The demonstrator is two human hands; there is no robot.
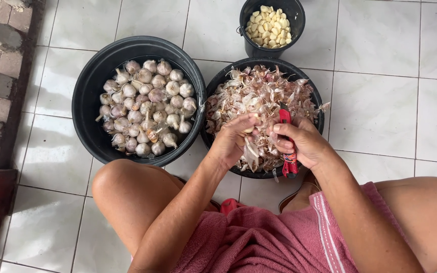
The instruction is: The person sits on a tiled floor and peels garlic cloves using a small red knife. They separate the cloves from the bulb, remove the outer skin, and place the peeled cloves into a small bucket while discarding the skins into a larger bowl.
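My right hand has its grip clamped on a small red-handled knife, thumb pressed along the handle and the blade end pointing up toward the other hand, while my left hand is pinched shut on a garlic clove that shows only as a pale sliver between the fingertips; the two hands meet just above the near side of the black bowl of papery skins, so whatever comes off falls into it. From this I judge the step in hand to be stripping the skin off that single clove with the blade. The next move, as I read it, calls for a shallow, controlled cut that lifts skin rather than flesh, with the left thumb kept clear of the edge. To the left, touching that bowl, sits the large black tub of whole garlic heads, wet-looking and well filled, and beyond the skins stands the small black bucket of peeled cloves, all on the white tiled floor, with my knees either side and a pink cloth across my lap
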